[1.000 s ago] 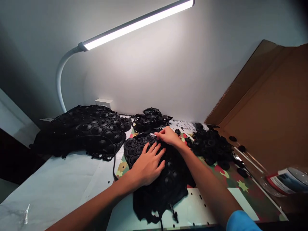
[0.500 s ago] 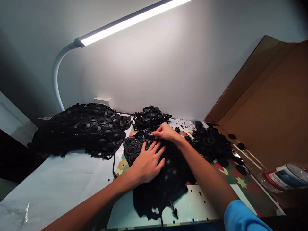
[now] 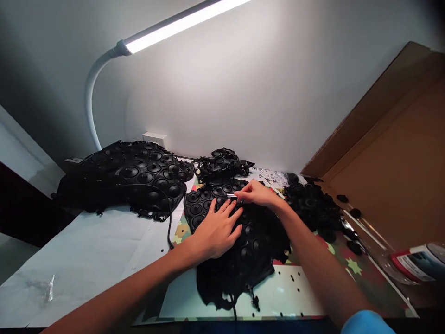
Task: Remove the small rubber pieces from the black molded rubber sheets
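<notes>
A black rubber sheet (image 3: 247,239) covered in moulded round discs lies in front of me. Flat on it rests my left hand (image 3: 217,229), its fingers spread. My right hand (image 3: 255,192) is closed in a pinch over the sheet's far part. From its fingertips a thin whitish rod (image 3: 230,195) points left, close to the left fingertips; what kind of tool it is I cannot make out. Behind the sheet sits a heap of torn black rubber scraps (image 3: 222,164). At right is a pile of loose black rubber discs (image 3: 309,202).
More black disc-covered sheets (image 3: 128,178) are stacked at the left, with a cable across them. A lit lamp (image 3: 187,23) arches overhead. An open cardboard box (image 3: 392,139) and a labelled clear plastic bottle (image 3: 417,262) stand at right. Small black bits dot the pale board (image 3: 281,294).
The view has shifted slightly, so the scene sits a little further right. My right hand has moved slightly with the rod, which shows more plainly. My left hand stays on the sheet.
</notes>
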The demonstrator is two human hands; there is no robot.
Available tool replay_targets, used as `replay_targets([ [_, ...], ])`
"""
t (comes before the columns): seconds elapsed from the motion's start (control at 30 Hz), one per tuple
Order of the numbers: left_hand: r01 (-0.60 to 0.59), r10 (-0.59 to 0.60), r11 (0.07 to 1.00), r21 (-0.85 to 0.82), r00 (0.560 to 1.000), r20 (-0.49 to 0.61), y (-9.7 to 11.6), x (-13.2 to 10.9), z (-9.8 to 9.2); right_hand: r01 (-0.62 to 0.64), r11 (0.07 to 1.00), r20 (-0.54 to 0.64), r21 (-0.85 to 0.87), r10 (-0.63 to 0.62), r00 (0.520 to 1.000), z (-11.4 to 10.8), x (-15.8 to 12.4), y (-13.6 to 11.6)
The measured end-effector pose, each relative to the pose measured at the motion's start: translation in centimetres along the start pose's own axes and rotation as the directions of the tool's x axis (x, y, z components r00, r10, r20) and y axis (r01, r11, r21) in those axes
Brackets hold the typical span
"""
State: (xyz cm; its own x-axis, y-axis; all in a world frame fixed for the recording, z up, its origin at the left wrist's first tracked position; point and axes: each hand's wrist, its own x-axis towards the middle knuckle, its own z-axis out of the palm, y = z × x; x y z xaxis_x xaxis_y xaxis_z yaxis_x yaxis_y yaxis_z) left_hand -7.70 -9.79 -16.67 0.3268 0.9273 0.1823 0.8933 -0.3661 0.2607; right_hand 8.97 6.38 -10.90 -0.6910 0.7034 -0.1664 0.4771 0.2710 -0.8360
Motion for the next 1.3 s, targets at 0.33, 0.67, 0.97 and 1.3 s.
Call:
replay_targets([
  [0.33,-0.01,0.01,1.0,0.017,0.999,0.048,0.1,0.0,-0.8,-0.004,0.994,0.014,-0.112,0.006,1.0,1.1,0.5,0.4],
  [0.67,-0.009,0.01,1.0,-0.01,0.997,0.074,0.0,0.2,-1.2,0.064,0.995,-0.027,0.07,-0.062,0.998,1.8,0.5,0.9],
  [0.97,-0.003,0.004,1.0,-0.019,0.996,0.088,0.0,0.1,-1.3,0.082,0.98,-0.143,0.183,-0.056,0.988,-1.3,-0.8,-0.4],
  [1.3,-0.065,0.068,0.998,-0.028,0.989,0.128,-0.1,-0.6,-1.7,-0.015,0.986,0.089,-0.164,0.03,0.996,0.0,-3.1,0.9],
])
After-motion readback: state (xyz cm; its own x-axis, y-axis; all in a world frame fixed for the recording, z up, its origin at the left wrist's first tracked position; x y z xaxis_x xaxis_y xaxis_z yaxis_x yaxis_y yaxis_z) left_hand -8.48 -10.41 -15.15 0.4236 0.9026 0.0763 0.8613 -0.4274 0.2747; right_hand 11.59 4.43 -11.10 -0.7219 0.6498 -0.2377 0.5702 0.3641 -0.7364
